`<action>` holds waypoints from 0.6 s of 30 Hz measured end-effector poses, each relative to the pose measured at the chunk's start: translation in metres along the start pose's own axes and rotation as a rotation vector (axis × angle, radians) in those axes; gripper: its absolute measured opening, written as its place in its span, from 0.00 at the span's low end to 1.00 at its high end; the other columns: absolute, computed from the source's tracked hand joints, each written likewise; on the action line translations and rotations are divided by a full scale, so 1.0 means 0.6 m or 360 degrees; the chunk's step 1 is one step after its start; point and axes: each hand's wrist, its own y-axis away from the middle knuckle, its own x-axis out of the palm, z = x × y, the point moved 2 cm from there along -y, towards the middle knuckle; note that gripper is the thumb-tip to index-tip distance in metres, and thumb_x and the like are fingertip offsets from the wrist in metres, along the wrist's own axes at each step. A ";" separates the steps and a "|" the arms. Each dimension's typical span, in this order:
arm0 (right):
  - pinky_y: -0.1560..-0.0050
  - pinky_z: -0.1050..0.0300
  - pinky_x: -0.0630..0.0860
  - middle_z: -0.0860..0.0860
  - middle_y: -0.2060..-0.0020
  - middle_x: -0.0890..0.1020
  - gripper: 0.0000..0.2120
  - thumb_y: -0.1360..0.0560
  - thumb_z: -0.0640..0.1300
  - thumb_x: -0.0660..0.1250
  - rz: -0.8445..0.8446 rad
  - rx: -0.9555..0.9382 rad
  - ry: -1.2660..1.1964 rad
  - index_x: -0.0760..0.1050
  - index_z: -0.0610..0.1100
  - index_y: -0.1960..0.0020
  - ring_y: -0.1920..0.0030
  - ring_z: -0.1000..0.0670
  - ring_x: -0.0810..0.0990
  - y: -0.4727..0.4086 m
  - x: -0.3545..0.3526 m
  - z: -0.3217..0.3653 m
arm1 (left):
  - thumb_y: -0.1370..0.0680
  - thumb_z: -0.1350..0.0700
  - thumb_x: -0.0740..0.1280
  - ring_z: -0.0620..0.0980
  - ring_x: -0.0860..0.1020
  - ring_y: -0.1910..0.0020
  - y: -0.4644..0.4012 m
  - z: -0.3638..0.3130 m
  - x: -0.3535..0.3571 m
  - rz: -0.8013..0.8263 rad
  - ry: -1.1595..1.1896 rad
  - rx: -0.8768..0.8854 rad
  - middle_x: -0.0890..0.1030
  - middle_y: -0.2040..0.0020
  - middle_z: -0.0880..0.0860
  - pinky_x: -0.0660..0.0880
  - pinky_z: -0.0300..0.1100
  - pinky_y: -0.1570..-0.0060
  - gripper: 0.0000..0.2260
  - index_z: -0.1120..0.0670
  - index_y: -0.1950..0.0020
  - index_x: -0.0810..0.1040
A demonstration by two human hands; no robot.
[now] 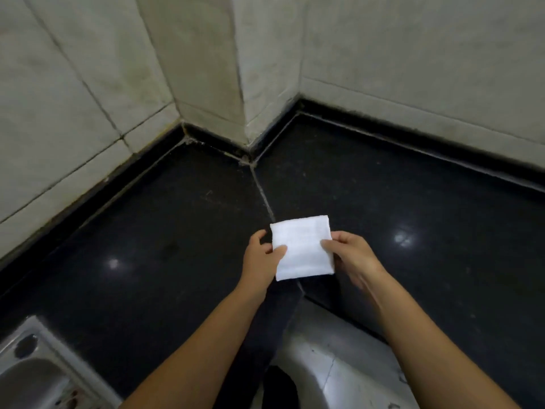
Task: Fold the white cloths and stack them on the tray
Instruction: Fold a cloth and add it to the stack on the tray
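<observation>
A small white cloth [302, 247], folded into a neat square, is held just above the black stone counter [177, 231] near its middle. My left hand [262, 258] pinches the cloth's left edge, thumb on top. On the opposite edge my right hand [354, 258] grips it the same way. No tray is in view.
A steel sink [32, 376] sits at the bottom left corner of the counter. Pale tiled walls [206, 69] form a jutting corner behind the counter. A light floor [339, 364] shows below the counter's front edge at the bottom middle.
</observation>
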 end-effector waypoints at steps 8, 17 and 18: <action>0.57 0.51 0.78 0.45 0.55 0.84 0.05 0.25 0.37 0.66 -0.0770 -0.0243 -0.0369 0.80 0.43 0.53 0.56 0.46 0.82 0.233 -0.309 -0.100 | 0.23 0.65 0.65 0.51 0.80 0.57 0.167 0.003 0.291 0.0731 0.0055 -0.0041 0.81 0.55 0.56 0.76 0.48 0.53 0.02 0.59 0.52 0.76; 0.63 0.57 0.74 0.45 0.57 0.83 0.05 0.24 0.37 0.65 -0.1460 -0.0270 -0.0628 0.79 0.44 0.54 0.60 0.48 0.79 0.625 -0.630 -0.316 | 0.23 0.66 0.64 0.48 0.79 0.59 0.531 0.122 0.631 0.1490 -0.0219 -0.0032 0.81 0.56 0.54 0.76 0.41 0.58 0.04 0.61 0.49 0.76; 0.61 0.56 0.74 0.45 0.57 0.83 0.05 0.24 0.37 0.65 -0.1532 -0.0270 -0.0672 0.79 0.43 0.53 0.59 0.47 0.80 0.664 -0.659 -0.336 | 0.23 0.65 0.64 0.48 0.79 0.60 0.569 0.130 0.665 0.1563 -0.0274 -0.0013 0.81 0.56 0.54 0.75 0.40 0.59 0.04 0.61 0.49 0.76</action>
